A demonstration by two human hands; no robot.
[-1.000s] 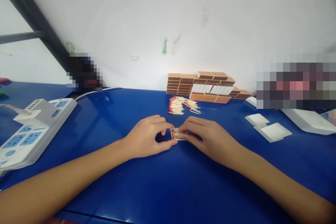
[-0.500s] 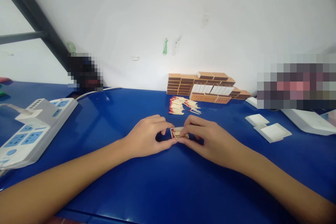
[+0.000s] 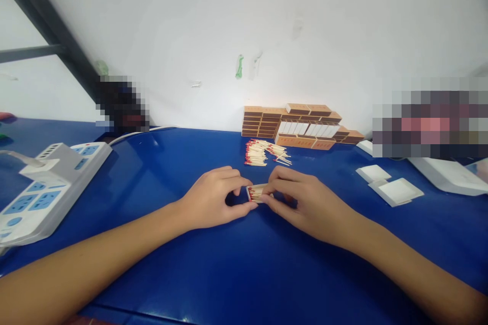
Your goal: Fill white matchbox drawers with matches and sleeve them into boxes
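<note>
A small white matchbox tray (image 3: 247, 194) lies on the blue table with red-tipped matches (image 3: 255, 193) inside it. My left hand (image 3: 215, 198) holds the tray's left end between thumb and index finger. Over its right half, my right hand (image 3: 301, 198) has thumb and index finger closed together at the matches; that end of the tray is mostly hidden by the fingers. Just beyond the hands lies a loose pile of matches (image 3: 256, 153), most with their red heads to the left.
Stacked brown matchboxes (image 3: 261, 122) stand against the wall, with white trays (image 3: 293, 128) among them. Empty white trays (image 3: 396, 191) rest at the right. On the left is a power strip (image 3: 57, 188) with a plugged-in charger. Two areas are blurred out.
A match that stuck out over the tray's near edge now lies within the tray. My right thumb has lifted slightly up and right; my left hand stays put.
</note>
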